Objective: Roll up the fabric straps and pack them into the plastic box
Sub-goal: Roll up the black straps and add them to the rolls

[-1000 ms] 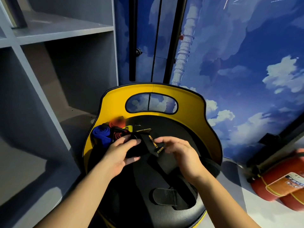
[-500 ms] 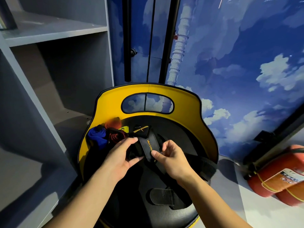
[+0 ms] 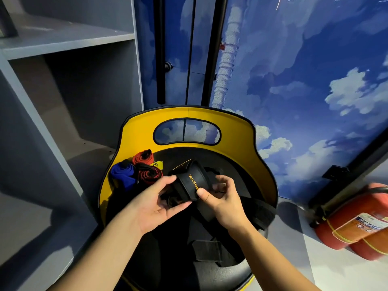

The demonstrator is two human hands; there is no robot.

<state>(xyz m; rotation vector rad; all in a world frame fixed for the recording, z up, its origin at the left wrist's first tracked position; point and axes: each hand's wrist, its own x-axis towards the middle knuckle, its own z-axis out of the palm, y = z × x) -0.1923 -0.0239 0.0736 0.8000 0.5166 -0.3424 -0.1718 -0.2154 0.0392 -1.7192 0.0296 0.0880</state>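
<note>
Hands meet over the black padded seat [image 3: 212, 276] of a round yellow-backed chair [image 3: 237, 133], both working a wide black fabric strap with orange lettering [image 3: 192, 181]. The left hand [image 3: 153, 204] grips the partly rolled coil from the side, thumb on top and fingers curled beneath it. The right hand [image 3: 225, 203] pinches the strap's outer wrap, thumb pressed on the lettered face and fingers bent behind. The strap's loose tail [image 3: 206, 246] trails down across the seat toward the camera, ending in a flat black patch.

Just beyond the left hand, against the chair's back, lie three finished rolls: a blue fabric roll [image 3: 123, 174], a red-and-black coiled roll [image 3: 150, 174] touching it, and a red roll [image 3: 143, 157] behind them. A small yellow tag [image 3: 157, 164] sits beside the red one.

Grey open shelving [image 3: 63, 80] stands to the left, a blue cloud-painted wall [image 3: 304, 80] behind, and red fire extinguishers [image 3: 357, 223] lie on the floor at right.
</note>
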